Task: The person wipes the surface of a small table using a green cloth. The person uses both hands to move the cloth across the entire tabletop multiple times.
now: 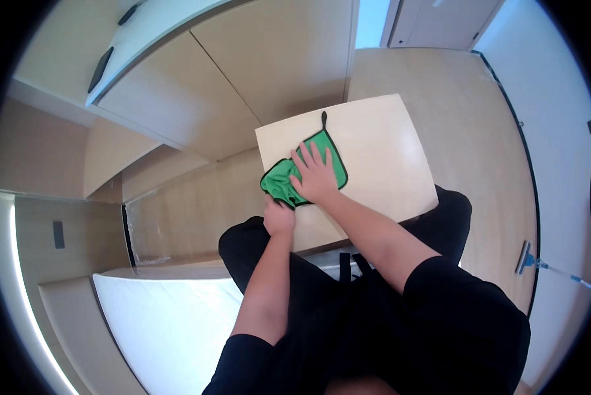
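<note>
A green cloth [335,160] with black edging and a black hanging loop lies on a pale wooden tabletop or panel [381,151] between my knees. My right hand [315,176] rests flat on the cloth with its fingers spread, pressing it to the surface. At the cloth's near left corner, by the panel's left edge, my left hand [279,216] grips the fabric; some of its fingers are hidden beneath it. The left part of the cloth is bunched into wrinkles, while the right part lies smoother.
Pale wooden cabinets [229,66] with a white top stand beyond the panel. At the lower left is a white mattress [170,322]. A squeegee-like floor tool [524,258] with a blue handle leans near the right wall. Light wood flooring [414,76] runs toward a door [443,25].
</note>
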A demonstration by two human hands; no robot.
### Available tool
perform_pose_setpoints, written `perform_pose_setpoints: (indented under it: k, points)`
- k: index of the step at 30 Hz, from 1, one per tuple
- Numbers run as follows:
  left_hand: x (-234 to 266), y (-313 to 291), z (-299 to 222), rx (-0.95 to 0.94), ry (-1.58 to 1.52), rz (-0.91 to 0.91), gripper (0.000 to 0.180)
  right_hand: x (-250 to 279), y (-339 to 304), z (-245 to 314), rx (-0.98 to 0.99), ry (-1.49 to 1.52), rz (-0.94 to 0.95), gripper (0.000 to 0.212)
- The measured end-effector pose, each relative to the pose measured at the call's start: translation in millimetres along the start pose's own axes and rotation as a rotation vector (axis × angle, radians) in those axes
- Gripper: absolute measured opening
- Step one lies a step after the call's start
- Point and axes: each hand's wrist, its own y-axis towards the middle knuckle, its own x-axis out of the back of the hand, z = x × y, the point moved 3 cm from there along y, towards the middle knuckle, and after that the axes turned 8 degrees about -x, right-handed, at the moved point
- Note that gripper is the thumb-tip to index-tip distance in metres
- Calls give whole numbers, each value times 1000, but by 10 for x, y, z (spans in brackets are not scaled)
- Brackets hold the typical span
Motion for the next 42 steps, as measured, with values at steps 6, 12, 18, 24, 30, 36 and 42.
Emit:
perform_pose_setpoints:
  k: [6, 12, 18, 24, 30, 36, 42]
  points:
    - [-188, 228, 379, 32, 131, 53, 38, 343, -1019, -546, -136, 6, -54, 80]
    - [-30, 53, 87, -2, 120, -5, 48, 603, -1687, -1330, -457, -96, -70, 85]
    - [-30, 63, 62, -6, 103, -16, 48, 663, -1232, -1836, -812, -233, -187, 85]
    - [-41, 31, 41, 19, 58, 3, 44, 672, -290, -2321, -938, -259, -186, 83]
    - [-9, 9, 49, 36, 33, 9, 41, 693, 768, -2560, -1021, -94, -122, 81]
    - [-7, -10, -32, 1, 47, -8, 38, 694, 1444, -2970, -977, -90, -184, 63]
    - [38, -11, 40, -38, 0, -46, 41, 814, 1598, -3041, -1067, 87, -61, 58]
